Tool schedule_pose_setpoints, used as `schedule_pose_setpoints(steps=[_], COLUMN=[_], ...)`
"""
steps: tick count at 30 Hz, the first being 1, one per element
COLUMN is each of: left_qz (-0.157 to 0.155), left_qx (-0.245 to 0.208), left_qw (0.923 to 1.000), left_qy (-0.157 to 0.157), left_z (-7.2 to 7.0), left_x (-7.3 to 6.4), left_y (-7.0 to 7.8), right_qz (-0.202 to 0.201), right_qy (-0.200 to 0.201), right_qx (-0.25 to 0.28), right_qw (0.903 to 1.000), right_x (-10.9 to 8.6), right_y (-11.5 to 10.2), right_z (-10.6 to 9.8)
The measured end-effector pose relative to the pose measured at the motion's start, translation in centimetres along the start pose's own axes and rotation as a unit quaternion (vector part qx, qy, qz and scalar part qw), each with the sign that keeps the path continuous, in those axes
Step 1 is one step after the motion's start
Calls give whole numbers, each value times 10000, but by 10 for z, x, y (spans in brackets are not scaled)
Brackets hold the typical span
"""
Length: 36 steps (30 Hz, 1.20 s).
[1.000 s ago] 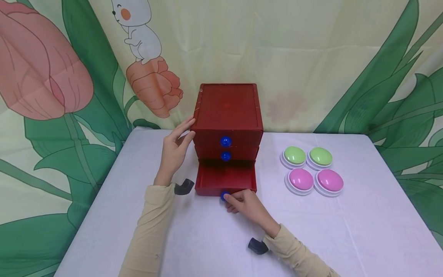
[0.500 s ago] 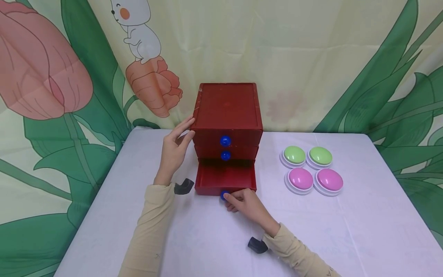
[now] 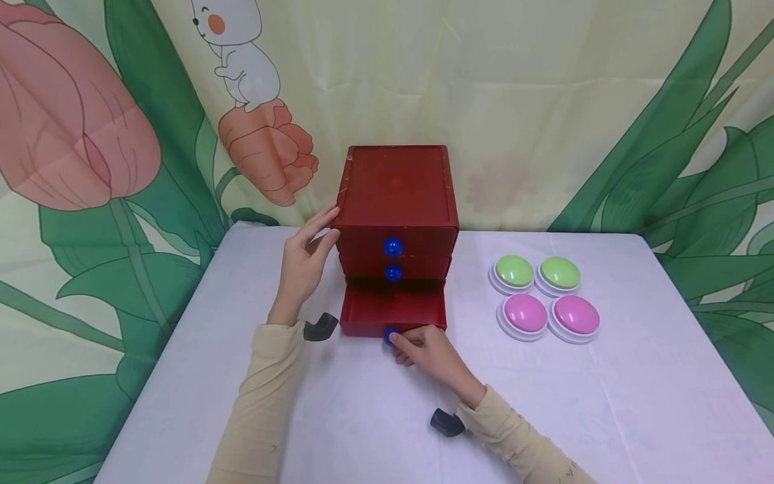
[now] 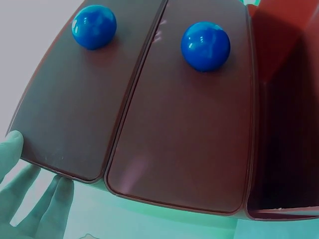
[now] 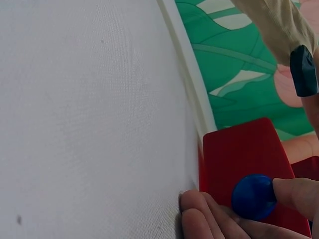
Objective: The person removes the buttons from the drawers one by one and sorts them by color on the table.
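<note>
A dark red drawer cabinet point(image 3: 396, 185) stands at the middle of the table, with a round blue knob on each of its drawers. Its bottom drawer point(image 3: 393, 310) is pulled out and looks bare inside; the upper two drawers are closed. My right hand point(image 3: 432, 356) pinches the bottom drawer's blue knob point(image 5: 253, 197) between thumb and fingers. At the cabinet's upper left edge, my left hand point(image 3: 302, 265) touches the side with fairly straight fingers. In the left wrist view, its thumb point(image 4: 11, 149) lies by the top drawer's front corner.
Right of the cabinet sit two green dome buttons point(image 3: 515, 271) and two pink dome buttons point(image 3: 525, 313) on white bases. A patterned curtain point(image 3: 514, 114) hangs behind the white table point(image 3: 635, 376). A black camera mount point(image 3: 447, 423) juts from the right wrist.
The bottom drawer has slid slightly inward, and my right hand on its knob has moved with it, away from me. The left hand stays at the cabinet's side.
</note>
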<state>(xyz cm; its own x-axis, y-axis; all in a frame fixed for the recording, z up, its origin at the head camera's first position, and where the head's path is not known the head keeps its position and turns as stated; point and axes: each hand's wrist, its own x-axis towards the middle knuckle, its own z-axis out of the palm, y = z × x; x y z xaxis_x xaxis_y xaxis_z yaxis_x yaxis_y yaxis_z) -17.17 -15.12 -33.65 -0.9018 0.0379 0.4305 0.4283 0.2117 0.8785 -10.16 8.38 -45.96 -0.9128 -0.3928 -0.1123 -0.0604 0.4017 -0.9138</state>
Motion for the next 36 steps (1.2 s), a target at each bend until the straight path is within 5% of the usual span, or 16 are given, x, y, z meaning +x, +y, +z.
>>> schedule_pose_setpoints(steps=[36], left_qz=[45], left_qx=[52], left_qw=[10000], left_qy=[37], left_z=[1], left_x=[-1], left_y=[2], right_qz=[82], right_qy=[4], right_qx=[201], right_qw=[9998], right_x=[23], right_y=[0], right_z=[-12])
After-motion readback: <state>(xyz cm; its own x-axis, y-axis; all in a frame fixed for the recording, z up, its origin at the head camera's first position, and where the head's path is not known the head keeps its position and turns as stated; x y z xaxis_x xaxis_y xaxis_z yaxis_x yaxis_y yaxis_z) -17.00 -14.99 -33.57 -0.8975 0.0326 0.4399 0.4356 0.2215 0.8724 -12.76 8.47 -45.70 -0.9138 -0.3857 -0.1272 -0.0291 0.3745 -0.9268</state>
